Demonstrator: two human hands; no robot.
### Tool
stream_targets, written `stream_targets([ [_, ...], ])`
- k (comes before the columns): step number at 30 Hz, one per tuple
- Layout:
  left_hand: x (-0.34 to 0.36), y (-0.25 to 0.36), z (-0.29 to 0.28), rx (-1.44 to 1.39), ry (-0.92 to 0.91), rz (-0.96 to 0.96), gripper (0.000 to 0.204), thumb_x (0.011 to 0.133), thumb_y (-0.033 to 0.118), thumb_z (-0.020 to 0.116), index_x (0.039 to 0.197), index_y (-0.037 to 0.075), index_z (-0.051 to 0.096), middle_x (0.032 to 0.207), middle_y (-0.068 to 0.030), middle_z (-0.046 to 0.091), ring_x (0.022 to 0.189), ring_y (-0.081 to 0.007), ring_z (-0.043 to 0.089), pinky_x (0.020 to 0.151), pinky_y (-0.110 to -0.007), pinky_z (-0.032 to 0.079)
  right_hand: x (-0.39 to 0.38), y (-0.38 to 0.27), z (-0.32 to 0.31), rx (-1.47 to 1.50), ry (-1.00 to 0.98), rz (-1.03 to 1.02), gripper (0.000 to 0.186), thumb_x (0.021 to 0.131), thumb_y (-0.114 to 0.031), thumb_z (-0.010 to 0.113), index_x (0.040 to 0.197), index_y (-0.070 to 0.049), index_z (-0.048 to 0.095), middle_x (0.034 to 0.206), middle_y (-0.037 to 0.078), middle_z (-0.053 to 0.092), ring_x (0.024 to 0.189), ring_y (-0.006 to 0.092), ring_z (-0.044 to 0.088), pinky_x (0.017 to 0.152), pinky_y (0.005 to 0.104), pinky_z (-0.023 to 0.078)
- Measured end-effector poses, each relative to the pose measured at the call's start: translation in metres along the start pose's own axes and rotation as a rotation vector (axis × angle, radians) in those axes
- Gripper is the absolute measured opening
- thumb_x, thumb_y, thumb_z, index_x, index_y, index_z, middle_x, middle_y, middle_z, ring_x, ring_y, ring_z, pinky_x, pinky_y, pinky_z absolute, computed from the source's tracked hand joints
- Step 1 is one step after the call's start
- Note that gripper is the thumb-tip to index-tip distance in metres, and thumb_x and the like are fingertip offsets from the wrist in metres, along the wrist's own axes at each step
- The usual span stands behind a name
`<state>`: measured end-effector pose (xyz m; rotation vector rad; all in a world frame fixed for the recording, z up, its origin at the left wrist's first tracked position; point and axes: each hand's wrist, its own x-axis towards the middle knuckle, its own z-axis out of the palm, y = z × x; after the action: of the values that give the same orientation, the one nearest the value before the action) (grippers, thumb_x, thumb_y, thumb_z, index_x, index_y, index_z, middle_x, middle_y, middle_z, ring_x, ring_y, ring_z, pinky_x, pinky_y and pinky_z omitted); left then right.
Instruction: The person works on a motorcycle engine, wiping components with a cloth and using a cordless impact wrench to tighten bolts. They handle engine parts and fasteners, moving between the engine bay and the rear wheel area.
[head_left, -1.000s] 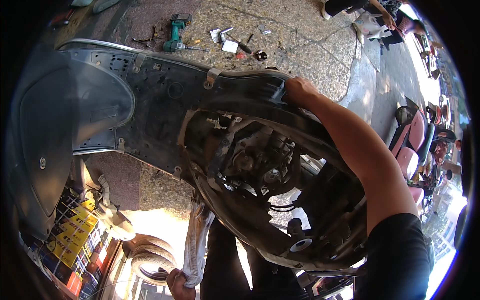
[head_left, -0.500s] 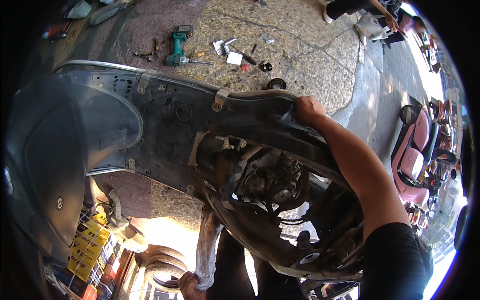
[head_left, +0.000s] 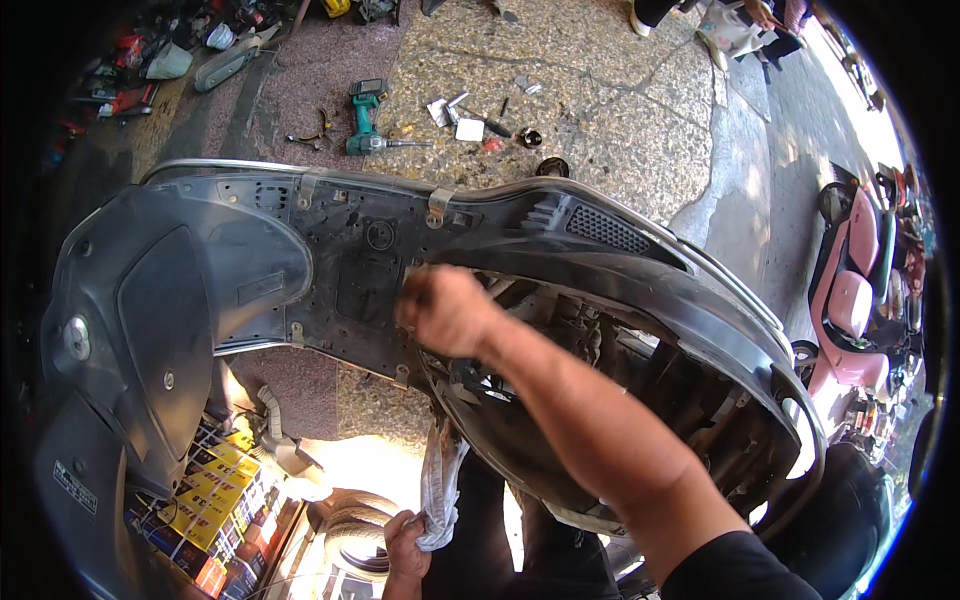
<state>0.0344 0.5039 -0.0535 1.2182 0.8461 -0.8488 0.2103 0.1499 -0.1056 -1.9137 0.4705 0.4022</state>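
A dark scooter body (head_left: 690, 310) with a floorboard, metal brackets and an open cavity spans the view. My right hand (head_left: 440, 310) is over the floorboard at the cavity's left edge, fingers curled and somewhat blurred; what is in them is hidden. Low in the middle, my left hand (head_left: 405, 545) grips a dirty white rag (head_left: 440, 490), which extends up to the underside of the body.
Beyond the body lie a green drill (head_left: 365, 125), pliers (head_left: 305, 138) and small parts (head_left: 469, 129). Stacked yellow boxes (head_left: 205, 500) and tires (head_left: 355, 540) are lower left. Pink scooters (head_left: 850, 300) stand right. A person's legs (head_left: 650, 15) show top right.
My right hand has left the upper rim of the body and moved down and left to the cavity's edge. My left hand, with the rag, is slightly higher and further right in view.
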Motion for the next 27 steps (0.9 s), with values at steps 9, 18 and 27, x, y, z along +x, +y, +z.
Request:
stream_targets([
  [9, -0.034, -0.018, -0.023, -0.227, -0.015, 0.059, 0.046, 0.08, 0.027, 0.054, 0.121, 0.005, 0.058, 0.115, -0.0123, 0.066, 0.105, -0.0309, 0.064, 0.096, -0.047, 0.05, -0.231, 0.045, 0.2, 0.054, -0.778, 0.143, 0.044, 0.083, -0.021, 0.062, 0.127, -0.016, 0.061, 0.125, 0.017, 0.059, 0.124, 0.0347, 0.052, 0.107, 0.0424, 0.041],
  [18, -0.045, -0.056, -0.068, 0.275, 0.159, -0.01, 0.042, 0.095, 0.025, 0.054, 0.133, 0.009, 0.045, 0.11, -0.0065, 0.058, 0.097, -0.015, 0.058, 0.076, -0.033, 0.051, -0.331, 0.033, 0.239, 1.532, -0.618, 0.253, 0.026, 0.089, -0.016, 0.052, 0.097, 0.005, 0.064, 0.098, 0.009, 0.064, 0.09, 0.0141, 0.058, 0.083, 0.0285, 0.045],
  [27, -0.07, -0.094, -0.122, 0.554, -0.075, 0.063, 0.045, 0.1, 0.033, 0.041, 0.13, 0.002, 0.052, 0.121, -0.0124, 0.06, 0.108, -0.0251, 0.059, 0.096, -0.036, 0.047, -0.364, -0.01, 0.252, 0.458, -0.107, 0.347, 0.027, 0.091, -0.026, 0.056, 0.099, -0.001, 0.064, 0.084, 0.018, 0.068, 0.082, 0.036, 0.066, 0.077, 0.04, 0.051],
])
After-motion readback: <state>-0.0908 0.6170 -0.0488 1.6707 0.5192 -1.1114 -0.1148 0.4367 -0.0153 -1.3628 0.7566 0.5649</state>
